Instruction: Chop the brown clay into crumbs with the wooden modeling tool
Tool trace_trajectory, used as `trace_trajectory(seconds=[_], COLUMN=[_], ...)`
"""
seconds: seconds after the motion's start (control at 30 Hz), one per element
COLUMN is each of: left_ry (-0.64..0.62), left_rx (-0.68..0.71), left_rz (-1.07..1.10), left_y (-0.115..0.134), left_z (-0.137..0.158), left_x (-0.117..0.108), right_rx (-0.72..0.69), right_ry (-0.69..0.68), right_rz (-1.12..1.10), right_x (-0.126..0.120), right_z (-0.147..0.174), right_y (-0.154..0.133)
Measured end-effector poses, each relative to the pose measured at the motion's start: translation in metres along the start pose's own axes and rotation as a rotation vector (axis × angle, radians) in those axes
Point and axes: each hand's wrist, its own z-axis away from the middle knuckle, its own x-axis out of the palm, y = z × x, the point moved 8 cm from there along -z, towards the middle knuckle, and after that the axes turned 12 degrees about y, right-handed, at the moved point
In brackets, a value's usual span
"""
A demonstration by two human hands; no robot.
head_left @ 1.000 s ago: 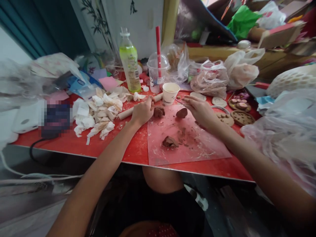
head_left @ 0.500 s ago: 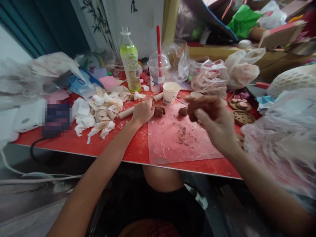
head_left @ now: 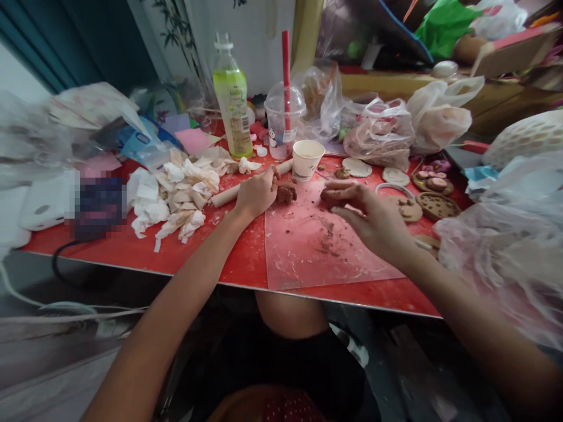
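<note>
My left hand (head_left: pixel 258 192) is closed at the left edge of the translucent mat (head_left: pixel 303 266). Its curled fingers are against a crumbly brown clay lump (head_left: pixel 287 194), partly covered by them. Behind that hand a pale rolling pin (head_left: pixel 225 197) lies slantwise. Over the mat, my right hand (head_left: pixel 365 208) has its fingers over a smaller brown clay lump (head_left: pixel 325 199), with the thumb at its near side. The fingers hide most of this lump. Dark clay smears and crumbs (head_left: pixel 328 237) are spread on the mat between and below the hands.
A paper cup (head_left: pixel 307 159) stands behind the mat, near a domed plastic cup (head_left: pixel 281 132) and a green drink bottle (head_left: pixel 232 105). Crumpled tissues (head_left: pixel 187 193) are heaped left. Decorated clay discs (head_left: pixel 437 205) and plastic bags (head_left: pixel 501 246) lie right. The red table's front edge (head_left: pixel 237 291) is close.
My right hand has come down and slightly left, its fingers now over the smaller clay lump. My left hand stays by the larger lump. The view has shifted a little.
</note>
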Motion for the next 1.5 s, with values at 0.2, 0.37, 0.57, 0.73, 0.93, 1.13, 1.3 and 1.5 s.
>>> trace_trajectory(seconds=[0.2, 0.37, 0.57, 0.73, 0.93, 1.13, 1.3, 1.5], left_ry=[-0.011, -0.014, -0.014, 0.005, 0.005, 0.005, 0.009, 0.002], left_rx=[-0.021, -0.031, -0.027, -0.014, -0.012, -0.033, -0.032, -0.023], left_rz=[0.006, 0.015, -0.017, -0.025, -0.007, -0.034, -0.052, -0.043], left_y=[-0.001, -0.001, 0.0, 0.0, 0.0, -0.002, -0.002, -0.001], left_z=[0.0, 0.0, 0.0, 0.0, 0.0, 0.0, 0.0, 0.0], left_x=[0.002, 0.0, 0.0, 0.0, -0.001, -0.001, -0.001, -0.001], right_rx=[-0.021, -0.132, -0.268, -0.196, -0.07, -0.008, -0.088, -0.094], right_ry=[-0.102, 0.069, -0.177, 0.054, -0.24, -0.273, -0.297, -0.094], right_rz=[0.16, 0.097, 0.058, 0.075, 0.051, 0.138, 0.282, 0.228], right_x=[0.002, -0.021, 0.007, -0.011, 0.02, 0.011, 0.024, -0.008], right_z=[0.009, 0.004, 0.009, -0.006, 0.007, -0.002, 0.033, 0.018], right_y=[0.011, -0.014, -0.023, -0.016, -0.004, 0.0, -0.006, -0.025])
